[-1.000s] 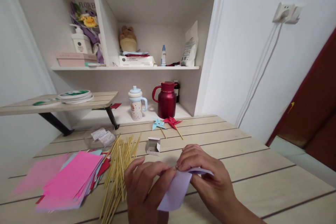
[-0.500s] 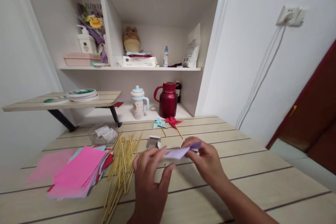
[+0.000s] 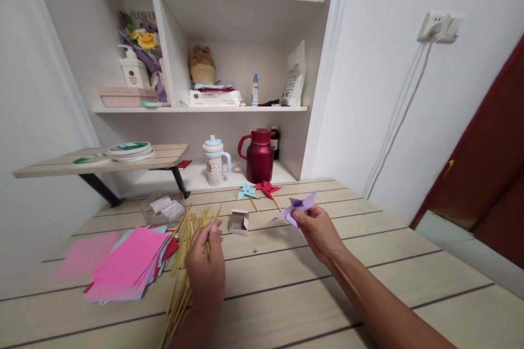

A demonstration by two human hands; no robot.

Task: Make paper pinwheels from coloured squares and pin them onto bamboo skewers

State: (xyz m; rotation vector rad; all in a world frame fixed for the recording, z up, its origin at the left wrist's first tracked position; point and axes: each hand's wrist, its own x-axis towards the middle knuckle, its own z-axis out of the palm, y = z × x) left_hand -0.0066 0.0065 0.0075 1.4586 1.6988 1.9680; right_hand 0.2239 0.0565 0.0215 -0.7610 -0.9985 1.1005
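My right hand point(image 3: 317, 229) pinches a purple paper pinwheel point(image 3: 297, 211), its blades folded in, held above the table. My left hand point(image 3: 208, 256) is at the right side of a bundle of thin wooden sticks point(image 3: 180, 278); its fingers are curled together, and whatever they may hold is hidden. Between the hands a tiny roundish piece point(image 3: 254, 251) lies on the table, too small to name. Behind it stands a small open grey box point(image 3: 238, 222). Farther back lie a light blue pinwheel point(image 3: 247, 191) and a red pinwheel point(image 3: 267, 189), each on a stick.
Pink and other coloured paper sheets point(image 3: 123, 267) lie at the left, near a clear container point(image 3: 164, 210). A raised wooden stand point(image 3: 45, 166) carries round white discs. Along the back are a cup with a blue handle point(image 3: 215, 166), a red jug point(image 3: 260, 161) and a white shelf point(image 3: 229, 109).
My left hand has let go of the purple paper and moved left to the sticks. My right hand has raised the paper slightly, and its pinwheel shape now shows.
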